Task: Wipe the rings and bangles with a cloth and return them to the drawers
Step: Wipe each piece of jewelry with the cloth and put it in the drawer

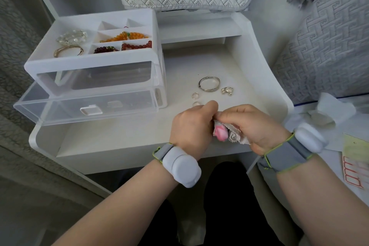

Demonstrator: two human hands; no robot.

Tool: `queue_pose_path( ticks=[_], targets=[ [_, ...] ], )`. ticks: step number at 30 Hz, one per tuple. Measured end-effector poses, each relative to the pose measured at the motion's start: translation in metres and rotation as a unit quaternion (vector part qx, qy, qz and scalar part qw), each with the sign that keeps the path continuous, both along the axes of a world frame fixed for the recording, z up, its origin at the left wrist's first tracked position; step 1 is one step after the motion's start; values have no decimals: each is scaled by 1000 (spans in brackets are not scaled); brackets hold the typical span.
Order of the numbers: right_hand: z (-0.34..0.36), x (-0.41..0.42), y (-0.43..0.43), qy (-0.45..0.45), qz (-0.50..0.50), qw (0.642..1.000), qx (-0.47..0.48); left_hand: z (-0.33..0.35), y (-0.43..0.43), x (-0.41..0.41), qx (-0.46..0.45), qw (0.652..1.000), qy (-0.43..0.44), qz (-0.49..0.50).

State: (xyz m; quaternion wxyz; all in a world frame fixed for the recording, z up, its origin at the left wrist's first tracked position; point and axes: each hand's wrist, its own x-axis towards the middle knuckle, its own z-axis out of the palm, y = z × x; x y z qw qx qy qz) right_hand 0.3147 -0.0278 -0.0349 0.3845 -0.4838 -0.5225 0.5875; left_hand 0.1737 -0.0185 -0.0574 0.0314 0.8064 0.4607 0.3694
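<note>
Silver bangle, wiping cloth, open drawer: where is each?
Silver bangle (210, 89): head view, on its front band.
Wiping cloth (234, 138): head view, on its rolled beige fold.
Open drawer (60, 110): head view, on its clear front wall.

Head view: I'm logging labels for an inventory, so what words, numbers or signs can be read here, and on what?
No text is readable in this picture.
paper at the right edge: red printed boxes, any characters too blurred to read.
cloth: pink print, no lettering visible.
drawer unit: no label visible.
</note>
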Motion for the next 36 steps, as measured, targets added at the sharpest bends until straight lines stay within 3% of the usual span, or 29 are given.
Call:
queue_pose_path(
  ticks=[5, 10, 12, 15, 17, 20, 25, 30, 33, 36],
  targets=[
    [-7, -7, -5, 38, -15, 993, 108, -6, 8, 3, -167, 965, -204, -2],
    [-17, 0, -7, 24, -9, 984, 175, 2, 7, 6, -326, 884, -333, -14],
    [-18, 3, -7, 3, -9, 983, 186, 2, 6, 5, -300, 903, -308, -12],
    [-14, 6, -4, -31, -35, 980, 196, 2, 3, 2, -142, 978, -152, 12],
    [-13, 6, -2, -57, -58, 975, 205, 8, 0, 1, -64, 995, -78, 20],
    [-19, -1, -2, -106, -101, 962, 230, 13, 1, 2, -16, 999, -23, 31],
    [-21, -5, -3, -110, -155, 951, 245, 8, 3, 0, -17, 999, -23, 26],
    [-15, -3, -5, -271, -157, 892, 325, 6, 3, 0, 29, 999, 26, 30],
    [-10, -1, -4, -239, -136, 921, 277, 2, 3, 0, 23, 999, -3, 23],
    [-10, -3, -3, -201, -141, 933, 262, -2, 2, 3, -56, 993, -105, 17]
  ],
)
